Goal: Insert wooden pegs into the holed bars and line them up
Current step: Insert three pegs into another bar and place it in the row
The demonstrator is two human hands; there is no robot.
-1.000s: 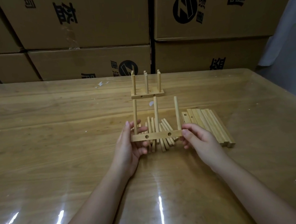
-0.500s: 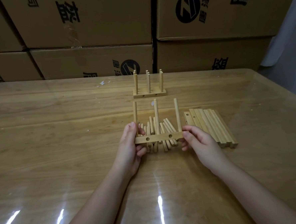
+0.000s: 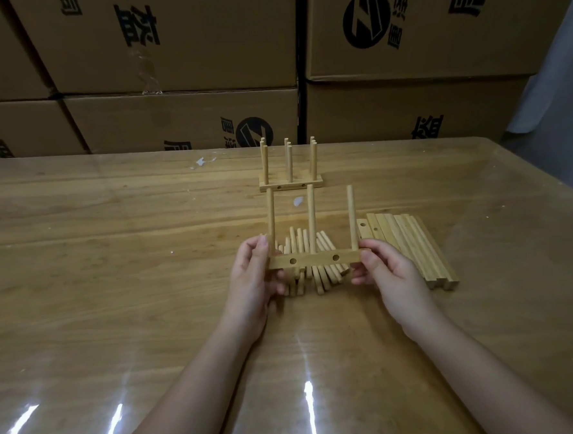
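Pegged bar [image 3: 314,259], long axis left-right, pinched at either end by left hand [image 3: 251,286] and right hand [image 3: 391,277]; finished bars [image 3: 291,185] stand straight beyond.

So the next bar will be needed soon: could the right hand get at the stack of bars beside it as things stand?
Probably yes, once it lets go. The right hand pinches the end of the pegged bar, but the stack of bars lies just to its right, uncovered, nothing between.
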